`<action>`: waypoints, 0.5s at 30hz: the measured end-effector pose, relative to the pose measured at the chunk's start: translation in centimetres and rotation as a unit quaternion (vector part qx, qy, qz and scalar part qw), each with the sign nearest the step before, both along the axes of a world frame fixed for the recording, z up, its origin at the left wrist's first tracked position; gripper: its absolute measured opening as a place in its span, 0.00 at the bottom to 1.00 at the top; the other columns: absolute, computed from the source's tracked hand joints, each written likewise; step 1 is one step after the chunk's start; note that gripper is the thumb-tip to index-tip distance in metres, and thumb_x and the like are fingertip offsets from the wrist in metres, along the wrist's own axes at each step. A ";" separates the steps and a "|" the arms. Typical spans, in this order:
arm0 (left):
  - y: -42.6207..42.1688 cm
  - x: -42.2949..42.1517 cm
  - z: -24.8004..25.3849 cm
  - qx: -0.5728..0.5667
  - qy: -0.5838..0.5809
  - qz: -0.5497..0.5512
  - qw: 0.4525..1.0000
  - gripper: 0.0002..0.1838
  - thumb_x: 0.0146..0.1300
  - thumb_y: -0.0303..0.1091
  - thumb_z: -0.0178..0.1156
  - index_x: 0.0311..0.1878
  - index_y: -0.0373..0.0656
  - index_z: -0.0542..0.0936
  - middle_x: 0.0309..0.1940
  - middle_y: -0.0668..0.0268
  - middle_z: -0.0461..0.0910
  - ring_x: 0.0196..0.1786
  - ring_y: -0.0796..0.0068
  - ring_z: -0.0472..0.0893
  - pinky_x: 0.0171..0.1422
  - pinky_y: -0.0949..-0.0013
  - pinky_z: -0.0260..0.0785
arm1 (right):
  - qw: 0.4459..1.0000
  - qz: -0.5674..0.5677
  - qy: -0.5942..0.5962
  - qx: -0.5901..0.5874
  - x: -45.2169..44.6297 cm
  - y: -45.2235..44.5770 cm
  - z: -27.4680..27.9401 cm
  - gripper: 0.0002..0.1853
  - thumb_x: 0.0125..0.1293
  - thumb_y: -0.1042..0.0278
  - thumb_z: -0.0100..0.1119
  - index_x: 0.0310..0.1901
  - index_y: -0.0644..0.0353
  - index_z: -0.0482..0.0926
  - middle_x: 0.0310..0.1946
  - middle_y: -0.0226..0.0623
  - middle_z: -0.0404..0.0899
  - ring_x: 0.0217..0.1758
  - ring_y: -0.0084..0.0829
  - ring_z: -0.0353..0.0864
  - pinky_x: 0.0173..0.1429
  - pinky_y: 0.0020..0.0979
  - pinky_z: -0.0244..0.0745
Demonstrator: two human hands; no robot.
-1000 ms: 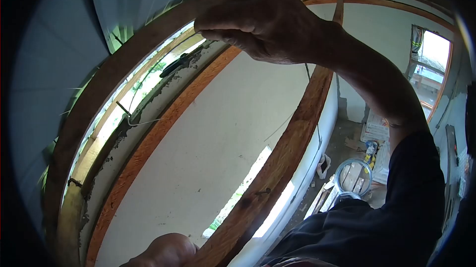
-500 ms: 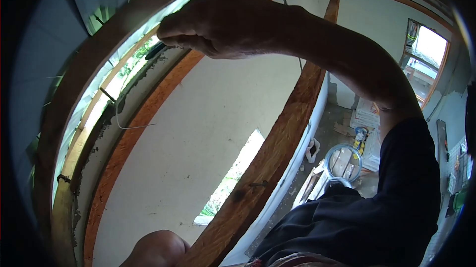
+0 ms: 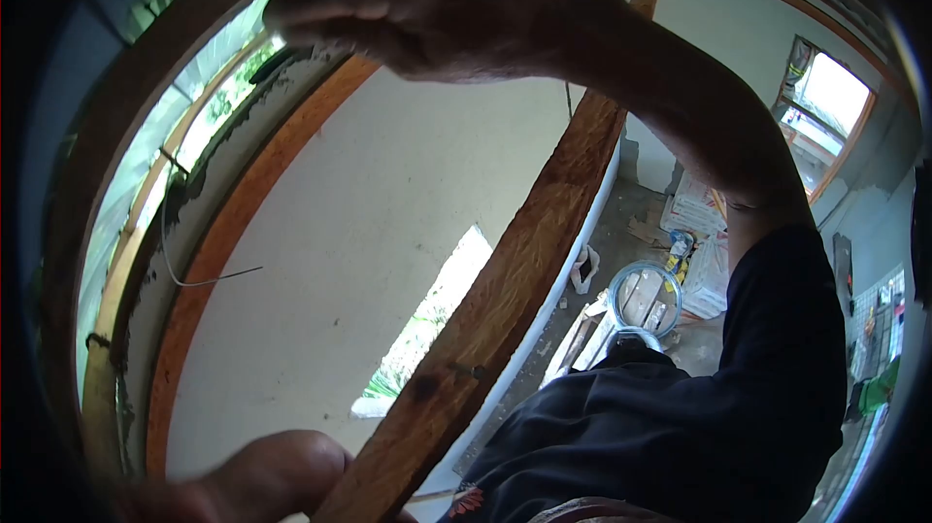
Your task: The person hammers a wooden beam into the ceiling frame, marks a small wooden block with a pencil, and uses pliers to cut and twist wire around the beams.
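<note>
My right hand point(image 3: 437, 13) reaches across the top of the view, its fingers closed against the top edge of the wall by the light gap under the roof. What they hold is hidden. Just below the fingertips is a slim dark object point(image 3: 279, 65); I cannot tell whether it is gripped. My left hand point(image 3: 277, 465), partly blurred at the bottom edge, is closed around the lower end of a rough wooden beam point(image 3: 519, 261). A thin bent wire point(image 3: 204, 282) sticks out from the wall top below my right hand.
An orange-brown timber point(image 3: 228, 202) curves along the white wall point(image 3: 320, 232). A dark roof timber point(image 3: 146, 125) runs above the gap. Far below, a coil of clear hose or wire point(image 3: 677, 304), boards and bags point(image 3: 707, 275) lie on the floor. A window point(image 3: 830, 110) stands at right.
The view has shifted, moving the beam and wall leftward. My right hand stays at the wall top, now higher in view. More of my left hand shows at the beam.
</note>
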State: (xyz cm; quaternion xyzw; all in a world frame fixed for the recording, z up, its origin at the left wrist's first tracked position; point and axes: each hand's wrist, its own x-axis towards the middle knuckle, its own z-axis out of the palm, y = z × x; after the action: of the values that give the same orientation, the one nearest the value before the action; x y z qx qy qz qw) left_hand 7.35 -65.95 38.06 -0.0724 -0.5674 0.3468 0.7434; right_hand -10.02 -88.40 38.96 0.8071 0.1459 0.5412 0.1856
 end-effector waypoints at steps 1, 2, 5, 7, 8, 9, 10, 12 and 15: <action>-1.7 2.9 -0.8 0.051 -0.007 0.188 0.981 0.15 0.71 0.44 0.47 0.37 0.43 0.76 0.35 0.69 0.76 0.36 0.76 0.76 0.36 0.72 0.70 | 1.000 0.004 -0.011 -0.013 0.0 0.1 -0.1 0.06 0.61 0.77 0.58 0.30 0.60 0.70 0.15 0.36 0.72 0.15 0.31 0.75 0.18 0.33 0.70; -2.7 8.7 -1.6 0.101 -0.018 0.372 0.922 0.17 0.72 0.44 0.45 0.45 0.41 0.76 0.45 0.64 0.77 0.46 0.69 0.77 0.45 0.68 0.71 | 0.999 0.008 -0.021 -0.026 0.0 0.2 -0.2 0.03 0.62 0.76 0.58 0.33 0.60 0.73 0.18 0.37 0.75 0.17 0.30 0.77 0.19 0.31 0.73; -7.1 12.4 -4.9 0.278 -0.002 0.472 0.836 0.20 0.74 0.40 0.40 0.54 0.35 0.75 0.52 0.54 0.77 0.56 0.63 0.77 0.56 0.61 0.70 | 0.989 0.102 -0.084 -0.071 1.3 -2.6 -0.9 0.05 0.63 0.75 0.58 0.40 0.61 0.77 0.24 0.38 0.81 0.24 0.28 0.83 0.25 0.27 0.80; -9.8 10.8 -7.1 0.431 0.026 0.052 0.900 0.22 0.74 0.43 0.40 0.55 0.34 0.74 0.46 0.51 0.79 0.50 0.63 0.80 0.51 0.56 0.72 | 0.986 0.103 -0.112 -0.060 1.5 -2.9 -1.4 0.03 0.64 0.75 0.57 0.38 0.62 0.78 0.24 0.39 0.81 0.25 0.29 0.83 0.28 0.28 0.81; -9.9 11.4 -7.6 0.456 -0.084 -0.065 0.884 0.23 0.74 0.43 0.40 0.58 0.32 0.71 0.40 0.52 0.79 0.41 0.65 0.81 0.46 0.58 0.74 | 0.987 0.099 -0.116 -0.046 1.5 -2.7 -1.5 0.03 0.64 0.75 0.57 0.38 0.62 0.78 0.24 0.39 0.82 0.26 0.29 0.84 0.30 0.29 0.81; -9.8 11.8 -7.7 0.470 -0.194 -0.181 0.842 0.25 0.74 0.42 0.39 0.61 0.29 0.68 0.34 0.53 0.79 0.31 0.67 0.81 0.40 0.60 0.77 | 0.991 0.086 -0.099 -0.015 1.0 -2.1 -1.8 0.03 0.64 0.75 0.58 0.38 0.62 0.79 0.25 0.40 0.82 0.27 0.30 0.85 0.34 0.32 0.82; -9.0 10.7 -8.2 0.498 -0.153 -0.242 0.818 0.22 0.74 0.41 0.41 0.57 0.30 0.71 0.25 0.60 0.76 0.24 0.73 0.76 0.36 0.64 0.75 | 0.995 0.061 -0.081 -0.012 0.6 -2.2 -2.0 0.04 0.64 0.73 0.58 0.39 0.61 0.79 0.27 0.40 0.83 0.29 0.31 0.85 0.36 0.32 0.82; -9.1 11.0 -8.6 0.473 -0.039 -0.125 0.871 0.20 0.74 0.41 0.42 0.51 0.32 0.75 0.22 0.61 0.74 0.24 0.73 0.76 0.35 0.64 0.74 | 0.998 -0.001 -0.046 -0.034 0.1 -3.3 -2.4 0.08 0.64 0.69 0.58 0.44 0.57 0.81 0.33 0.39 0.84 0.33 0.30 0.86 0.37 0.30 0.83; -9.4 9.7 -8.5 0.476 -0.010 -0.075 0.876 0.17 0.74 0.40 0.43 0.40 0.36 0.76 0.19 0.63 0.72 0.24 0.76 0.74 0.33 0.66 0.72 | 0.998 -0.045 -0.017 -0.040 0.3 -3.9 -2.9 0.12 0.65 0.67 0.58 0.49 0.55 0.80 0.38 0.38 0.84 0.36 0.29 0.86 0.39 0.28 0.83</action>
State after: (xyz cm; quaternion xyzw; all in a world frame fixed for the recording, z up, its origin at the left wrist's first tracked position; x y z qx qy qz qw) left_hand 17.05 -75.32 29.54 0.2443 -0.6644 -0.0229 0.7059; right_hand -9.76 -92.25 36.06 0.7954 0.1279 0.5396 0.2444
